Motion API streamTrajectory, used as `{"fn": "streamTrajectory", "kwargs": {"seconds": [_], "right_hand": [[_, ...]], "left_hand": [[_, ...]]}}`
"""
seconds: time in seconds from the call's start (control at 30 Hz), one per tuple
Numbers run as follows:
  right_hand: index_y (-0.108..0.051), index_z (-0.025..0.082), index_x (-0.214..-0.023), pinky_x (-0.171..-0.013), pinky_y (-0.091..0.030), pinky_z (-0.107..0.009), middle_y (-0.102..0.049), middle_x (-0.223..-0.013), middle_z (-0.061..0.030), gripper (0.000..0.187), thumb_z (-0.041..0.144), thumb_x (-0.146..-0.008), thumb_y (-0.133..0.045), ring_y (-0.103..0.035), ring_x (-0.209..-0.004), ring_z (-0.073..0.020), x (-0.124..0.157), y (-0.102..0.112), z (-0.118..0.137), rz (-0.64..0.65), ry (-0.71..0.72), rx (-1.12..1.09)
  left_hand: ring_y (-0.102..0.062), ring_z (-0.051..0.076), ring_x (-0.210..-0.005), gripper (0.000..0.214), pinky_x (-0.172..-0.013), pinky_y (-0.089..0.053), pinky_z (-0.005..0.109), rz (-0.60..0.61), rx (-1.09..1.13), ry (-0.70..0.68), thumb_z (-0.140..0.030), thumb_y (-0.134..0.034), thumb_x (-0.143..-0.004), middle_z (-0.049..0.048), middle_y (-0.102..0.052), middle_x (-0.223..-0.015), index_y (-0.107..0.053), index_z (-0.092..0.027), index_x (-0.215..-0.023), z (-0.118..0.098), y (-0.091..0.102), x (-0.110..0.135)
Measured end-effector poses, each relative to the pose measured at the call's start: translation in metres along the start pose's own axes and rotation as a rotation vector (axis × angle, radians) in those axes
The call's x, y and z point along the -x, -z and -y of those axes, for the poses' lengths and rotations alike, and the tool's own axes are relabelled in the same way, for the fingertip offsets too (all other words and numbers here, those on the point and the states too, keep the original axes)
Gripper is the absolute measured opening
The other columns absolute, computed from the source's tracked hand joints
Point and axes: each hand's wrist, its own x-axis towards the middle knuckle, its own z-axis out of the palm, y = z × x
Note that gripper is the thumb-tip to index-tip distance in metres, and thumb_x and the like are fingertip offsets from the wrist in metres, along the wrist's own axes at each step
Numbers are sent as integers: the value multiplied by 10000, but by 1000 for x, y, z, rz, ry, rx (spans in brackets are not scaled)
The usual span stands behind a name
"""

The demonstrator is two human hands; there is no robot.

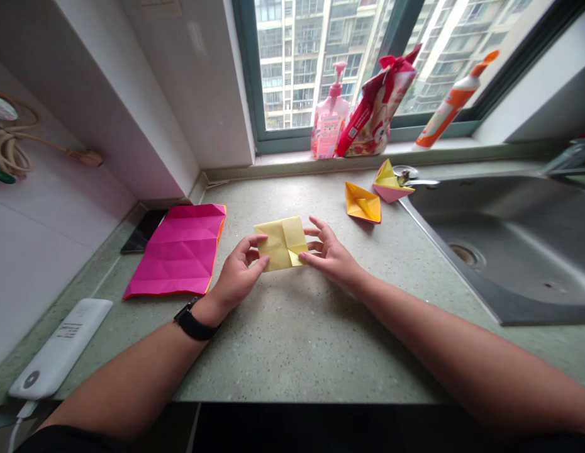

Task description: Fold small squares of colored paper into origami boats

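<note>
A yellow folded paper [273, 245], roughly square with crease lines and a raised flap, is held up between my two hands above the counter. At its left edge, my left hand [242, 267] pinches it with the thumb in front and fingers behind. My right hand [330, 255] grips the lower right edge between thumb and fingers, its index finger raised off the paper. Left of my hands lie creased magenta sheets [179, 251] with an orange edge showing. Beyond my right hand stand an orange folded paper boat [362, 202] and a yellow-and-pink one [390, 184].
A steel sink [509, 239] fills the right side of the speckled counter [292, 352]. A white power bank [61, 349] with a cable lies at left. A pink pump bottle [329, 126], a red bag [377, 110] and an orange-white bottle [450, 107] stand on the windowsill.
</note>
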Motion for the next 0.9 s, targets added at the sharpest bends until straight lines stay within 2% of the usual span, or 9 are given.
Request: {"fn": "streamTrajectory", "kwargs": {"seconds": [0.1,0.2,0.33,0.43,0.57,0.63,0.73,0.8,0.9], "right_hand": [[-242,337,-1704,-891,-651,-453,-571,-1441,-130,1130,430,-796,-907,-700,-974,-214,-3,3,-3,11,-53,-19],[-186,310,-1732,-813,-638,-407,-675,-1174,-60,1171,375,-809,-903,-706,-881,-203,-4,4,-4,53,-95,-68],[-180,246,-1731,-715,-573,-345,-650,-835,47,1133,319,-833,-867,-657,-765,-188,-3,4,-4,97,-76,-66],[-199,224,-1727,-682,-535,-328,-653,-821,51,1067,321,-863,-818,-639,-734,-177,-3,4,-3,83,-42,-4],[-194,211,-1738,-681,-509,-325,-676,-813,47,1005,321,-908,-750,-648,-733,-178,1,5,-1,119,-13,196],[-217,214,-1736,-693,-505,-327,-705,-820,42,976,298,-913,-736,-656,-722,-175,3,4,-1,159,6,321],[-293,233,-1716,-708,-509,-329,-742,-831,36,905,262,-919,-720,-662,-702,-173,5,4,-2,170,81,527],[-366,248,-1685,-727,-524,-334,-763,-861,22,825,253,-932,-704,-675,-719,-179,5,4,-3,146,146,651],[-465,263,-1628,-830,-578,-388,-790,-971,-29,729,257,-940,-706,-715,-825,-217,4,6,-6,103,224,771]], "left_hand": [[-706,181,-976,406,-832,-602,310,-31,-70,-49,-297,-748,-939,84,-697,-1255,-639,-231,-1324,2,1,1],[-711,188,-984,395,-837,-612,321,-47,-120,-92,-286,-746,-939,83,-691,-1278,-649,-244,-1320,4,1,1],[-717,196,-985,401,-862,-636,361,-34,-153,-108,-286,-735,-952,88,-672,-1309,-631,-252,-1338,6,2,1],[-706,236,-1137,432,-1010,-626,448,-67,-259,-178,-266,-719,-962,105,-629,-1377,-603,-252,-1378,6,3,1],[-547,306,-1462,518,-1270,-447,581,-101,-516,-389,-217,-696,-986,131,-569,-1513,-545,-252,-1480,-1,5,4],[-536,300,-1486,475,-1300,-415,586,-10,-586,-481,-198,-653,-1024,127,-599,-1507,-552,-254,-1485,-6,4,8],[-563,287,-1480,428,-1293,-445,560,251,-625,-563,-199,-606,-1066,126,-638,-1498,-581,-261,-1489,-10,1,13],[-535,296,-1522,473,-1294,-452,553,421,-651,-568,-232,-601,-1082,141,-601,-1571,-553,-263,-1552,-10,-1,15],[-449,321,-1599,580,-1332,-392,576,557,-726,-523,-321,-621,-1091,150,-523,-1673,-472,-261,-1648,-6,-2,15]]}}
